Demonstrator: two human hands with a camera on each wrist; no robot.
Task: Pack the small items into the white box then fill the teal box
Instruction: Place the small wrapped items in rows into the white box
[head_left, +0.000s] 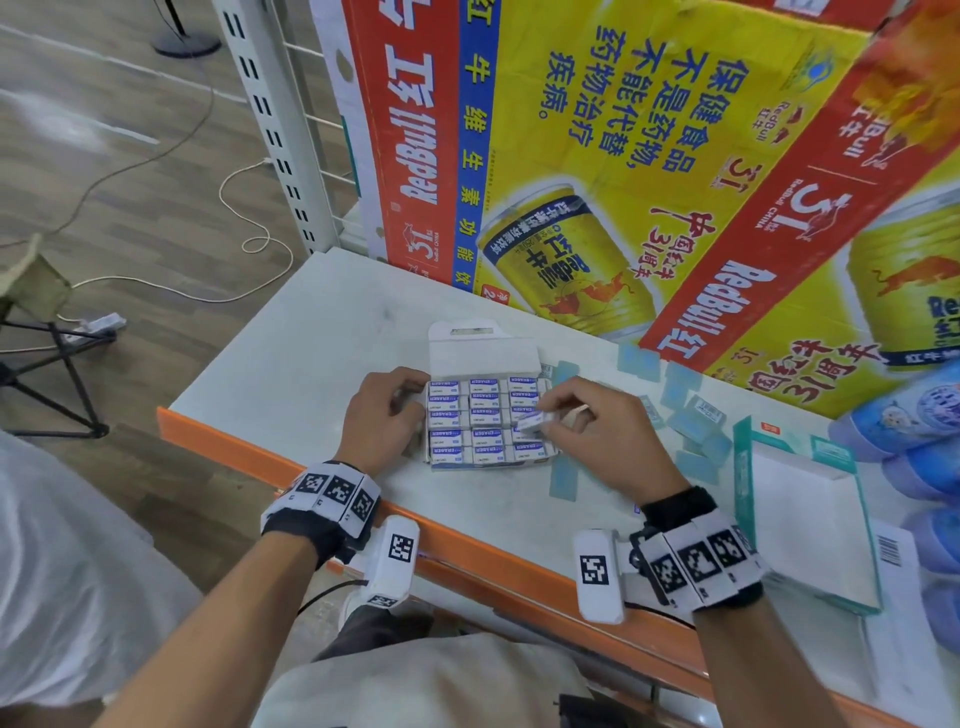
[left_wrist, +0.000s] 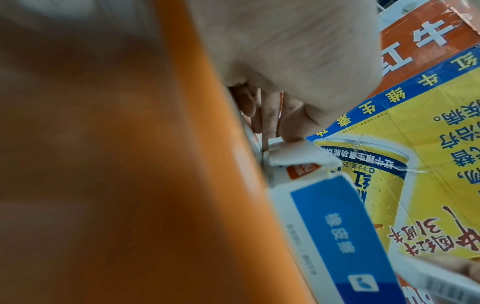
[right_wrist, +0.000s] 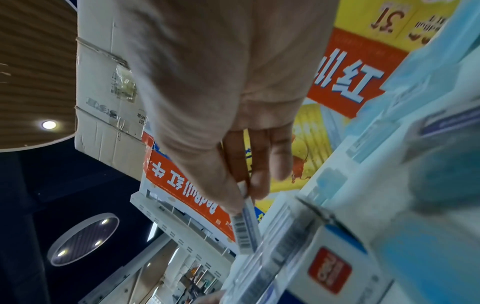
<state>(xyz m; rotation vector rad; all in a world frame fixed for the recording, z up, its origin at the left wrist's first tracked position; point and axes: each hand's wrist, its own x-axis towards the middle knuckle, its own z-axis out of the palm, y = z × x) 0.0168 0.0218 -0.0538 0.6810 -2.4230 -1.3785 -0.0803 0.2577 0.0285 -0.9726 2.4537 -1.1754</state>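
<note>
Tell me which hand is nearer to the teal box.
Right. The right hand pinches an eraser over the white box, with the teal box just off to its right. The left hand grips the white box's far left edge.

Large Red Bull cartons (head_left: 597, 171) in yellow, red and blue stand upended along the back of my pale counter (head_left: 311, 332), whose front edge is orange (head_left: 249, 447). A white slotted shelving upright (head_left: 275, 124) rises at the counter's back left corner. Beyond it, on the wood-pattern floor (head_left: 104, 156), cables (head_left: 244, 218) trail to a power strip (head_left: 98, 325) beside a folding stool (head_left: 36, 332). Blue wrapped packs (head_left: 914, 431) are stacked at my far right.
</note>
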